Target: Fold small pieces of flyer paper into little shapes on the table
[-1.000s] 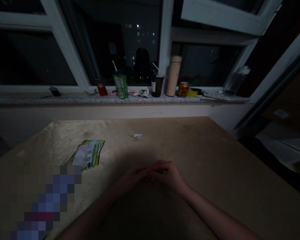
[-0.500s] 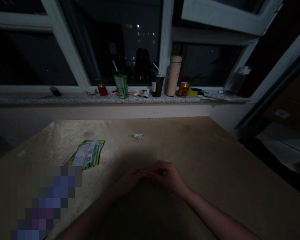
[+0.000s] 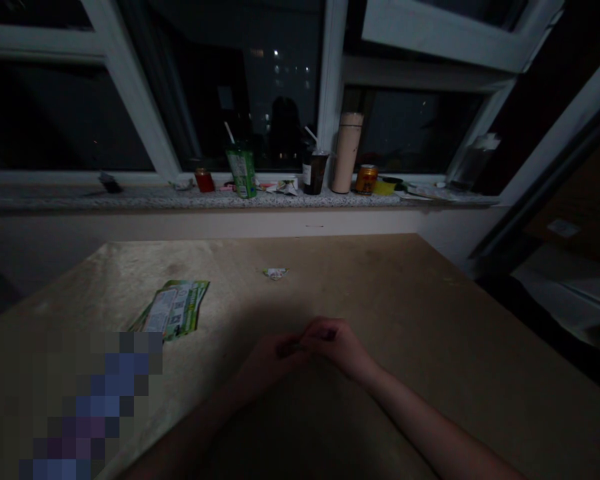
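Observation:
Over the near middle of the table (image 3: 360, 287), my left hand (image 3: 275, 350) and my right hand (image 3: 335, 343) meet at the fingertips. Both are closed in a pinch, thumbs and fingers pressed together. Something small may be between them, but dim light and the fingers hide what it is. Beyond the hands lies a small torn scrap of wrapper (image 3: 275, 273), white and green. Left of them is a flat green packet (image 3: 190, 307) with white printed panels, apparently on top of another.
A blurred-out patch (image 3: 115, 393) covers the table's near left. On the window sill (image 3: 280, 199) stand a green cup (image 3: 242, 172), a dark cup (image 3: 314, 173) with a straw, a pink flask (image 3: 347, 153), an orange jar (image 3: 367, 180) and a red jar (image 3: 204, 180).
My left hand's fingers have curled more, and the hand has turned slightly. My right hand has shifted a little, its fingertips still against the left. The packet and scrap lie as before.

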The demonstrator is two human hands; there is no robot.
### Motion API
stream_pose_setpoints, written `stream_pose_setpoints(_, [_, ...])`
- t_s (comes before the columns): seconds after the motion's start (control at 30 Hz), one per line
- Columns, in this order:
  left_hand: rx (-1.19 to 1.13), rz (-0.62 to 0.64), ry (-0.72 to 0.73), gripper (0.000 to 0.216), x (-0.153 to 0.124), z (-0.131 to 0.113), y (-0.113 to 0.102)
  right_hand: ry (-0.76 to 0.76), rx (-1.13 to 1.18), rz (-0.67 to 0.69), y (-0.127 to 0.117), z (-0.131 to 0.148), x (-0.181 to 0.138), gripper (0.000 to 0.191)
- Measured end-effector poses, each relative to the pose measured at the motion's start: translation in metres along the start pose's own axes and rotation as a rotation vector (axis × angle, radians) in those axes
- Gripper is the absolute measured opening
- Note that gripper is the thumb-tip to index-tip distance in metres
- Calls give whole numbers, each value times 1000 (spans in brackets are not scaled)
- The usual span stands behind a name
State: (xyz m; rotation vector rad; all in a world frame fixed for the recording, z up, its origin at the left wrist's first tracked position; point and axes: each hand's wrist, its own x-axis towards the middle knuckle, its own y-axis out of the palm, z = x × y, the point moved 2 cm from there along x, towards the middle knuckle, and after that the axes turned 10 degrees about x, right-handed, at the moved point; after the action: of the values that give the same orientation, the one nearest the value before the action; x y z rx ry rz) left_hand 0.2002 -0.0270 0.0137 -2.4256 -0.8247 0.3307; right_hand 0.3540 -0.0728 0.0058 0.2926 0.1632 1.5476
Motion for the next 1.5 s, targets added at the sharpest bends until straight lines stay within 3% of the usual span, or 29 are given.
stream_pose_setpoints(0.2, [174,-131,18,29,-2,-3,5,189,261,1,3,-2,-4,20])
stream_pose_setpoints(0.37, [348,-150,54,31,-7,-8,6,217,287,-14,0,-8,-5,8])
stream_pose_setpoints(0.63, [550,-198,83,30,-10,-8,5,170,273,-30,3,-11,-5,7])
stream_pose_setpoints(1.07, [571,-182,140,32,-10,-7,5,136,252,-84,6,-5,-6,12])
stream_pose_setpoints(1.5, [491,-187,81,34,-8,-9,3,126,306,-94,5,-10,-5,9])
